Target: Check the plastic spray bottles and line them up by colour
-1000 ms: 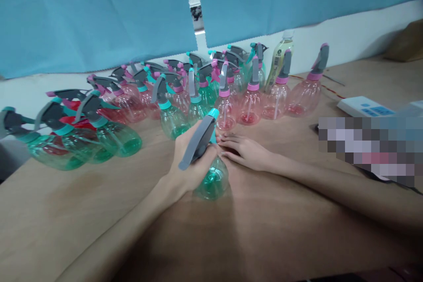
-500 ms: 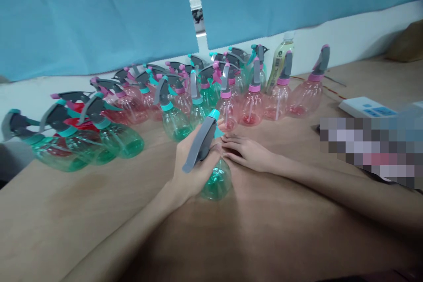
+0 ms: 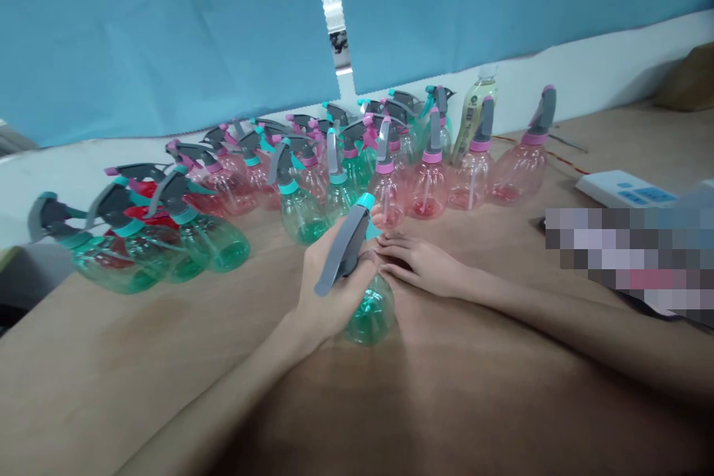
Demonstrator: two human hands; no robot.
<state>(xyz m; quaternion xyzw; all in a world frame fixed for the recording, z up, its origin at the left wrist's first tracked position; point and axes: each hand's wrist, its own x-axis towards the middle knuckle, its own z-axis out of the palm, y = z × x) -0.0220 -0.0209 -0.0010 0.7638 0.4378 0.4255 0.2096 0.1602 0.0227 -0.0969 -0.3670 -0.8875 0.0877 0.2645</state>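
Observation:
My left hand [image 3: 335, 275] is wrapped round the neck of a green spray bottle [image 3: 372, 318] with a grey and teal trigger head. The bottle stands on the table, its nozzle pointing away from me. To its right lies my right hand [image 3: 424, 264], palm down with fingers stretched toward the bottle's neck. Those fingertips are close to my left hand; whether they touch the bottle I cannot tell. Just beyond my hands stand another green spray bottle [image 3: 304, 219] and a pink spray bottle [image 3: 428, 190].
Several more green and pink spray bottles crowd the back of the wooden table [image 3: 234, 342]; some green ones [image 3: 220, 244] lean at the left. A drink bottle [image 3: 474, 115] stands behind the pink ones. At the right are a white box [image 3: 625, 187] and a pixelated patch.
The whole view has shifted slightly down and right. Both hands keep the same pose, and the green spray bottle remains in my left hand.

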